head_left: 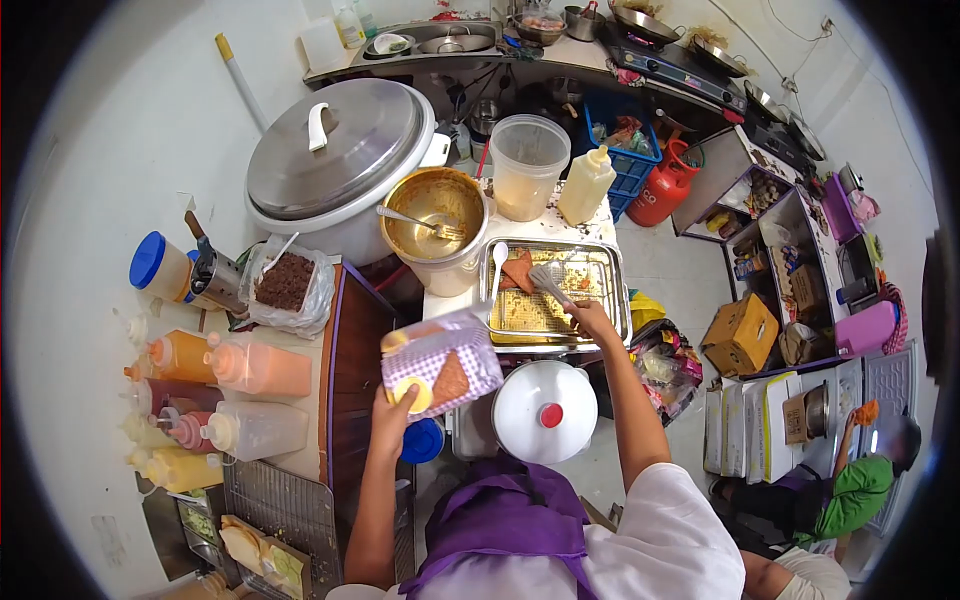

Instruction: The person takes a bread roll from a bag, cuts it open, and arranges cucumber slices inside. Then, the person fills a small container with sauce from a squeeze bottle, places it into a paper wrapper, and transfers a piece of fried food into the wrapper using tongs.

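Observation:
My left hand (392, 412) holds a paper tray (475, 362) lined with purple checked paper, its thumb over a yellow round piece. A brown flat piece of food (450, 382) lies in the tray. My right hand (590, 318) grips metal tongs (550, 285) above a wire rack tray (610, 290). Reddish-brown pieces (518, 270) lie on the rack by the tongs' tips, beside a white spoon (499, 262). Behind the rack stand a steel pot (400, 235) with a fork inside, a clear tub (528, 180) and a pale squeeze bottle (587, 187).
A large lidded cooker (335, 150) stands back left. Sauce bottles (262, 367) and a bag of brown crumbs (287, 280) are on the left counter. A white lidded pot (545, 405) sits before me. A person in green (858, 495) is at far right.

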Demonstrator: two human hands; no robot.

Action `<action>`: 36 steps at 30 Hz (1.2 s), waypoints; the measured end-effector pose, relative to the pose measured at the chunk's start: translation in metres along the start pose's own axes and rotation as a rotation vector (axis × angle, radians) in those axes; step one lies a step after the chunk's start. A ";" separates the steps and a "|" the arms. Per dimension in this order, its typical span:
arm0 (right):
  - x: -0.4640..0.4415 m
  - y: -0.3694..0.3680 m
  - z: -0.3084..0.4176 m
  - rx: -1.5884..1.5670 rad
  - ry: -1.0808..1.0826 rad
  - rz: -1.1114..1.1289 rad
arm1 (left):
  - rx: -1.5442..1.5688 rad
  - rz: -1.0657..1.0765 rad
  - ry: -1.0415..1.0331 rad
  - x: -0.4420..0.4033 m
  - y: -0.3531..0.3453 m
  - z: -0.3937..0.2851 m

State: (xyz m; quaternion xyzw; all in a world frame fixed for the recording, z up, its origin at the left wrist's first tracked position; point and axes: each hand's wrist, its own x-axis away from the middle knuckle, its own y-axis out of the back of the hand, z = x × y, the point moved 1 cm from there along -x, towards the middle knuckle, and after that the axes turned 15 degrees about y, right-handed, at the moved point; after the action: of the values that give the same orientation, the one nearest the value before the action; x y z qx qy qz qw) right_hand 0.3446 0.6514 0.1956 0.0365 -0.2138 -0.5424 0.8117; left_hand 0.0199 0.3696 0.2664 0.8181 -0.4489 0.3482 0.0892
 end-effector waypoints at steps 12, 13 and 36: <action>0.004 -0.004 0.016 -0.088 0.076 -0.127 | 0.271 0.157 0.180 -0.018 -0.041 0.016; 0.015 -0.001 0.020 -0.113 0.102 -0.167 | 0.296 0.132 0.153 -0.022 -0.049 0.021; 0.179 -0.089 0.064 -0.101 0.044 -0.162 | 0.569 0.003 0.002 -0.032 -0.133 0.076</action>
State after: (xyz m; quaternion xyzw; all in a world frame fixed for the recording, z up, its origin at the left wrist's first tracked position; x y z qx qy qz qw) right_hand 0.3003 0.4658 0.2828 0.0243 -0.1647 -0.6156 0.7703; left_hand 0.1515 0.4334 0.2121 0.8093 -0.3342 0.4610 -0.1442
